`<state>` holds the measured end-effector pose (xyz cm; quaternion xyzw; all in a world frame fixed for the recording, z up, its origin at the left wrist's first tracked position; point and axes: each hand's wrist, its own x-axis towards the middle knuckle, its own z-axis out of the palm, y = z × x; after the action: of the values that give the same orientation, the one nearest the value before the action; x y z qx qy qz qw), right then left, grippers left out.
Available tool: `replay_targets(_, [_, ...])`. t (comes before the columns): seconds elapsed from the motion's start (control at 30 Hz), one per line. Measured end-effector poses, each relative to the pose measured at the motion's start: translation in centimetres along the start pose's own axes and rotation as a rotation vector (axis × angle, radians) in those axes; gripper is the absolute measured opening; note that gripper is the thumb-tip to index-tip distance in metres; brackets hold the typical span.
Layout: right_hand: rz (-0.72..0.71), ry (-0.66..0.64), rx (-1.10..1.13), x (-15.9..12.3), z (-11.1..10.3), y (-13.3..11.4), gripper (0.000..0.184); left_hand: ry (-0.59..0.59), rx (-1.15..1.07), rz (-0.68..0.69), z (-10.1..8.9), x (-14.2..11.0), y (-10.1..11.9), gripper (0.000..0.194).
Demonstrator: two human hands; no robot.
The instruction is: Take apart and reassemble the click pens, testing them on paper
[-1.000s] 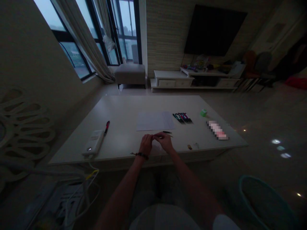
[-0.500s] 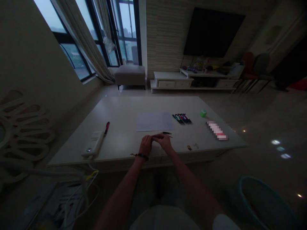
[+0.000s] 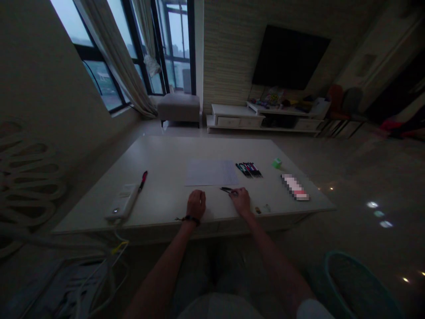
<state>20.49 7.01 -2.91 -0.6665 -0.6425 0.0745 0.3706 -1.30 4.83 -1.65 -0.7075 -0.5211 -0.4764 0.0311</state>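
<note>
black pen [image 3: 226, 189] lies flat on the surface [image 3: 166, 201], just below the lower edge of the paper sheet [image 3: 211, 173] and touching or nearly touching the fingers [image 3: 234, 192] of the right hand [image 3: 241, 200].

main change: the hands have parted. in the earlier views their fingers meet above the surface, in front of the paper. now they stand apart, with the left hand [image 3: 195, 204] resting to the left of the pen and the right hand at the pen. the view has also shifted, so any small move of the pen cannot be told.

right grip: narrow and low, fingers lying over one end of the pen. cannot tell whether they pinch it or only touch it. left grip: curled and closed, knuckles up, nothing showing in it. bracelet [image 3: 190, 219] on the left wrist.

nearby: row of pens [image 3: 248, 169] beyond the paper's right side; green block [image 3: 276, 163] further right; pixelated item [image 3: 295, 187] near the right edge, too blurred to name; two small bits [image 3: 258, 210] ahead of the right hand, near the front edge. at left, red pen [image 3: 142, 180] lies just beside a white power bank [image 3: 121, 201], with a cable [image 3: 116, 232] running off the edge.
</note>
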Motion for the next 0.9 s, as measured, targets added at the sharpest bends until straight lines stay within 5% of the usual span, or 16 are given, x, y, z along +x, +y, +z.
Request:
replay_targets(0.2, [-0.104,-0.055,0.032,0.6,-0.1,-1.0,0.008,-0.057,0.071,0.021,0.1,0.0,0.1,0.022])
replay_targets(0.43, [-0.244,-0.164,0.341,-1.5,-3.5,-3.2,0.017,-0.175,0.05,0.079,0.4,0.0,0.1,0.015])
replay_targets(0.9, [-0.422,-0.309,0.226,-1.1,-3.9,-5.1,0.018,-0.286,0.157,0.227,0.2,-0.3,0.5,0.017])
